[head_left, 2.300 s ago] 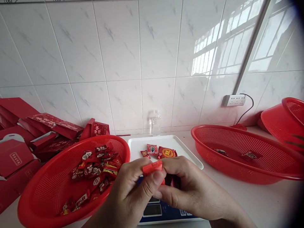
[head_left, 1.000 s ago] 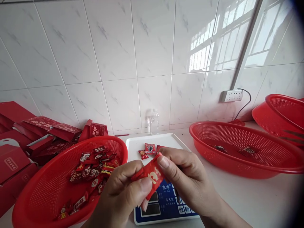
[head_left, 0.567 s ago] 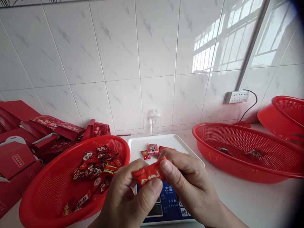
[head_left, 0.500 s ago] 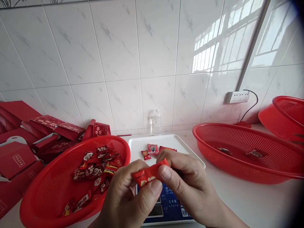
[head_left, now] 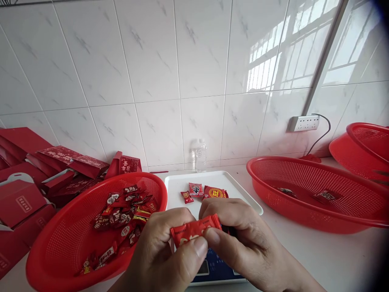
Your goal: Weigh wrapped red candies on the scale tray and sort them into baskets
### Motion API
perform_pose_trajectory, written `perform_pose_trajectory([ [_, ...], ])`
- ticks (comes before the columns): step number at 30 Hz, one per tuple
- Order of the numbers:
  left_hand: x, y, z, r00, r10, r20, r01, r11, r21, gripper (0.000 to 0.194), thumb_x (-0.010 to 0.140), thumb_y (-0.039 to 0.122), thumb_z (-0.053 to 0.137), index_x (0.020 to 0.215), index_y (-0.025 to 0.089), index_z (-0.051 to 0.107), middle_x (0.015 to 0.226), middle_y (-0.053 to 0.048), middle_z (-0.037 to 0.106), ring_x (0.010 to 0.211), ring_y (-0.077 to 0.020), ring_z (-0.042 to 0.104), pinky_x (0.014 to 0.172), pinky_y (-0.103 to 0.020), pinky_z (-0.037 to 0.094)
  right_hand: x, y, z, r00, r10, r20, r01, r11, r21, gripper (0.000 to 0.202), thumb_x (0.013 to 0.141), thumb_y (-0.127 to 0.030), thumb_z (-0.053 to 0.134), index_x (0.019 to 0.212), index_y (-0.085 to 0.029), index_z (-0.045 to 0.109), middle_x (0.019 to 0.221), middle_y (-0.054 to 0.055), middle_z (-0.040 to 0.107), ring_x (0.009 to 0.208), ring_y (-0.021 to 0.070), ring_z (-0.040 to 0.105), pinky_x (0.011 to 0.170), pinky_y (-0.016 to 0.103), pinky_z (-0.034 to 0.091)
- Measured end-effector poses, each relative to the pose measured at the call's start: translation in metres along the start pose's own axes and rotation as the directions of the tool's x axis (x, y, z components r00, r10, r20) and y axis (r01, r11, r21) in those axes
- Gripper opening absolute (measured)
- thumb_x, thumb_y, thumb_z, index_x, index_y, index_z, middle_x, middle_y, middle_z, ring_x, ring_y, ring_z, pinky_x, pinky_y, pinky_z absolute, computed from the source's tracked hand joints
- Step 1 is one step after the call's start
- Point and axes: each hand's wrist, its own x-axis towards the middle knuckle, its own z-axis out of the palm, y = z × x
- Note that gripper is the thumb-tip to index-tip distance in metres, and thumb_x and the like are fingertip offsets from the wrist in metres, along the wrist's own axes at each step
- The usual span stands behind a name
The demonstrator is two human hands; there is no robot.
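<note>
Candy in a glossy red plastic wrapper (head_left: 196, 229), oblong and printed with pale lettering, sits between our two hands, raised over the near part of a white and blue scale (head_left: 223, 269). Our left hand (head_left: 164, 247) pinches it between thumb and forefinger; our right hand (head_left: 249, 239) presses a thumb on its front, near the right end. What the right fingers hide, we cannot tell. The wrapper looks unopened, as far as we see.

On the scale's flat white tray (head_left: 234, 182), at least three red wrapped packets (head_left: 215, 192) are already set down; the candy is not among them. On our left, an oval red perforated plastic basket (head_left: 57, 239) holds a loose heap of wrapped sweets (head_left: 121, 219), so we judge plenty is left. A similar red basket on the right (head_left: 291, 213) shows just two.
</note>
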Motion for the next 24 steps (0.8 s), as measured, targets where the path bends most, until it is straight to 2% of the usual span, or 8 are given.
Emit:
perform_pose_trajectory([
  [3, -0.002, -0.002, -0.001, 0.997, 0.072, -0.012, -0.072, 0.997, 0.027, 0.036, 0.087, 0.038, 0.062, 0.061, 0.022, 0.043, 0.056, 0.004, 0.033, 0.056, -0.0140, 0.033, 0.055, -0.032, 0.027, 0.000, 0.001, 0.001, 1.000, 0.010, -0.002, -0.010, 0.999, 0.048, 0.039, 0.093, -0.029, 0.056, 0.060, -0.021, 0.037, 0.057, -0.005, 0.038, 0.051, 0.0082, 0.034, 0.047, 0.023, 0.029],
  [9, 0.008, -0.008, -0.001, 0.996, 0.058, 0.064, -0.053, 0.995, -0.083, 0.038, 0.093, 0.045, 0.059, 0.066, 0.021, 0.047, 0.061, 0.004, 0.037, 0.057, -0.0123, 0.032, 0.053, -0.027, 0.032, 0.001, 0.007, -0.005, 0.999, 0.050, -0.004, -0.049, 0.996, 0.075, 0.038, 0.097, -0.036, 0.056, 0.063, -0.019, 0.052, 0.061, -0.003, 0.047, 0.057, 0.0098, 0.042, 0.052, 0.024, 0.036],
  [12, 0.021, -0.013, -0.001, 0.997, 0.081, -0.008, -0.081, 0.990, -0.114, 0.025, 0.094, 0.043, 0.061, 0.079, 0.023, 0.060, 0.068, 0.003, 0.050, 0.063, -0.0114, 0.043, 0.059, -0.022, 0.040, 0.003, 0.013, -0.012, 0.988, 0.156, -0.004, -0.155, 0.987, 0.032, 0.036, 0.097, -0.042, 0.057, 0.070, -0.018, 0.059, 0.066, -0.002, 0.051, 0.061, 0.0112, 0.045, 0.056, 0.025, 0.038],
  [14, 0.028, -0.016, -0.002, 0.992, 0.100, -0.082, -0.109, 0.987, -0.114, 0.018, 0.093, 0.040, 0.064, 0.086, 0.024, 0.065, 0.073, 0.003, 0.058, 0.068, -0.0109, 0.051, 0.064, -0.021, 0.045, 0.004, 0.016, -0.016, 0.969, 0.246, -0.021, -0.247, 0.968, -0.040, 0.037, 0.096, -0.048, 0.057, 0.073, -0.018, 0.060, 0.065, -0.003, 0.049, 0.060, 0.0112, 0.042, 0.054, 0.025, 0.035],
  [17, 0.033, -0.015, -0.004, 0.983, 0.115, -0.141, -0.125, 0.990, -0.067, 0.013, 0.091, 0.035, 0.068, 0.087, 0.023, 0.070, 0.074, 0.002, 0.061, 0.070, -0.0117, 0.057, 0.070, -0.022, 0.050, 0.005, 0.021, -0.021, 0.945, 0.324, -0.050, -0.328, 0.929, -0.171, 0.042, 0.094, -0.057, 0.056, 0.078, -0.018, 0.061, 0.065, -0.003, 0.047, 0.059, 0.0115, 0.039, 0.053, 0.025, 0.033],
  [21, 0.032, -0.012, -0.007, 0.986, 0.094, -0.138, -0.086, 0.994, 0.065, 0.013, 0.091, 0.033, 0.068, 0.089, 0.022, 0.074, 0.084, -0.003, 0.068, 0.082, -0.0172, 0.064, 0.080, -0.028, 0.053, 0.005, 0.026, -0.023, 0.964, 0.264, 0.005, -0.254, 0.932, -0.259, 0.051, 0.090, -0.068, 0.054, 0.081, -0.018, 0.061, 0.071, -0.001, 0.052, 0.064, 0.0126, 0.044, 0.055, 0.025, 0.035],
  [24, 0.030, -0.012, -0.006, 0.992, 0.056, -0.114, -0.048, 0.997, 0.067, 0.012, 0.091, 0.031, 0.066, 0.099, 0.024, 0.072, 0.096, -0.004, 0.072, 0.091, -0.0186, 0.067, 0.084, -0.029, 0.054, 0.006, 0.028, -0.022, 0.972, 0.233, -0.041, -0.233, 0.912, -0.337, 0.053, 0.088, -0.069, 0.057, 0.075, -0.018, 0.058, 0.067, -0.003, 0.048, 0.060, 0.0114, 0.042, 0.052, 0.024, 0.033],
])
